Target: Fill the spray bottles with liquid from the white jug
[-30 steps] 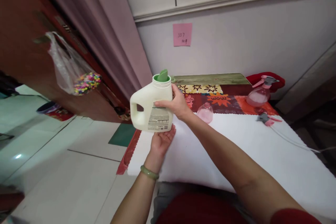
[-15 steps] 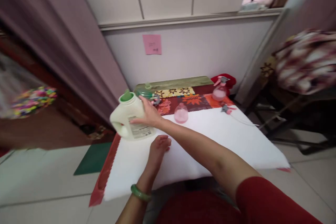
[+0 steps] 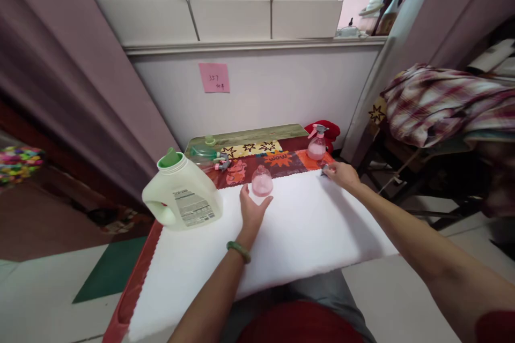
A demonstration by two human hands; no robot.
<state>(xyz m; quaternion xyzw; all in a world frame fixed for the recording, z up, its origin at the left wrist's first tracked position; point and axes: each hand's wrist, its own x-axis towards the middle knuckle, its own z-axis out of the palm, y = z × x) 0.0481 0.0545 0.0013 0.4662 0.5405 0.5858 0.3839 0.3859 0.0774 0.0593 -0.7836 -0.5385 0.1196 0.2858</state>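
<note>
A small round clear bottle with pink liquid stands without a spray head on the white cloth. My left hand, wearing a green bangle, is just in front of it, thumb and fingers spread around its near side. At the right, my right hand pinches a grey-and-pink spray head, mostly hidden by the fingers. Behind that hand stands a second pink spray bottle with its head on. A large pale-green detergent jug with a green spout stands upright at the left, untouched.
A green bottle lies behind the jug, with another grey-and-pink spray head beside it. The white cloth covers the table's front. A red item sits at the back right, and a plaid cloth is piled farther right.
My right hand has let go of the jug and moved right to the spray head. My left hand has opened and moved up to the round bottle.
</note>
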